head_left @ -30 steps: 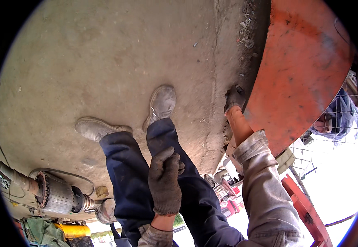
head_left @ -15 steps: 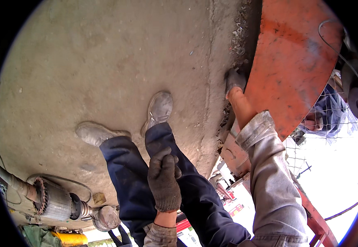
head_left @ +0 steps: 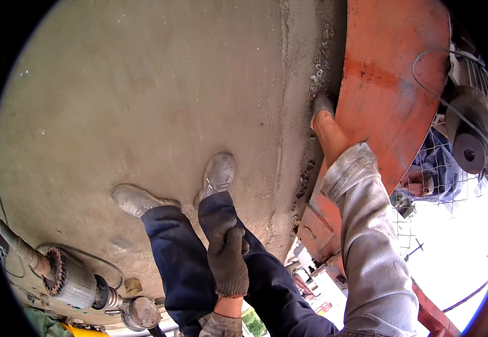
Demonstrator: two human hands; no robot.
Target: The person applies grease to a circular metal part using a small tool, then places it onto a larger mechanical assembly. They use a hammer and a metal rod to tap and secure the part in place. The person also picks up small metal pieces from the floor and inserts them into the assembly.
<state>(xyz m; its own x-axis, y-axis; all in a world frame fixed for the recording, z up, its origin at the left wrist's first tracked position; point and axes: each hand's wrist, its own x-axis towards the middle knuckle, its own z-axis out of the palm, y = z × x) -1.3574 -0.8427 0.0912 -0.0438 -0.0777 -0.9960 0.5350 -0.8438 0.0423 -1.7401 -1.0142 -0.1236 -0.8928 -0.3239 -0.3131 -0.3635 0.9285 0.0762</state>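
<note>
My left hand (head_left: 230, 263), in a dark knitted glove, hangs in front of my right trouser leg. Its fingers are curled closed, and whatever lies inside them, if anything, is hidden. My right arm, its grey sleeve rolled back at the cuff, stretches forward to the right. The gloved right hand (head_left: 322, 105) is low at the left edge of a large orange metal panel (head_left: 387, 84), partly behind it; its fingers are hidden. Just beyond that hand, small metal scraps (head_left: 320, 70) that look like nuts or washers lie along the floor beside the panel.
A motor armature (head_left: 74, 281) lies on the concrete floor at the lower left, near a cable and a small block (head_left: 133, 286). Right of the panel are a motor with a pulley (head_left: 470, 153), a loose wire, wire mesh (head_left: 409, 224) and a dark bundle.
The view has shifted, so shoes and armature appear lower. My right hand sits deeper behind the panel's edge, showing less of the glove. My left hand stays curled.
</note>
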